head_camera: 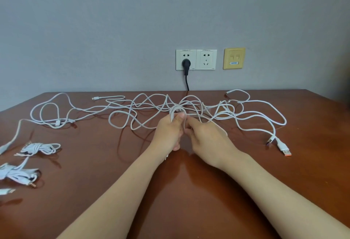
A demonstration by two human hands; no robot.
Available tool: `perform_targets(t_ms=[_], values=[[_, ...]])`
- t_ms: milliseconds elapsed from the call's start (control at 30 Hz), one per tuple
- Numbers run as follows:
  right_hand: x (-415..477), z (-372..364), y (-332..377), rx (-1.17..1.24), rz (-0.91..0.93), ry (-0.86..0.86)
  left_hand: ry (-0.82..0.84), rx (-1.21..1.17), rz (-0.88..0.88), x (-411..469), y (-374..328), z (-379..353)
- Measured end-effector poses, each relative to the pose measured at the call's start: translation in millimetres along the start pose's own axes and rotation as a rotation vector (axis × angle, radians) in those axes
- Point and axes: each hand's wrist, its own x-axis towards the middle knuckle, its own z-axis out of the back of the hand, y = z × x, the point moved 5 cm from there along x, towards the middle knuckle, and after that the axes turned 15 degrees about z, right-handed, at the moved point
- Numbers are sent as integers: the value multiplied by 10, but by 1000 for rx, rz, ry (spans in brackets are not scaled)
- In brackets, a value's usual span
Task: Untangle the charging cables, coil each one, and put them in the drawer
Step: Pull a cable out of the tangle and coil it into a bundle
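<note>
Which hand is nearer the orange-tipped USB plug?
Right. The right hand is to the left of the plug; the left hand is farther left, beyond the right hand.

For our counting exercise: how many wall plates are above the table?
3: a white socket holding a black plug, an empty white socket beside it, and a yellow plate further right. None hidden.

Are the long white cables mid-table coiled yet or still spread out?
Still spread: the long white cables lie in loose crossing loops over the brown wooden table; the left hand grips one loop.
</note>
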Motion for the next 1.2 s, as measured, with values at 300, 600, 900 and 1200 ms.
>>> perform_targets(t_ms=[300,600,900,1200], values=[[-12,-44,-42,-4,-28,91,-87,354,-200,-2,-58,48],[-34,-29,-122,-14,-82,117,-97,89,11,123,55,212],[-31,12,-106,40,-68,104,226,-559,183,43,30,120],[9,-179,84,176,23,251,187,-726,189,105,16,159]])
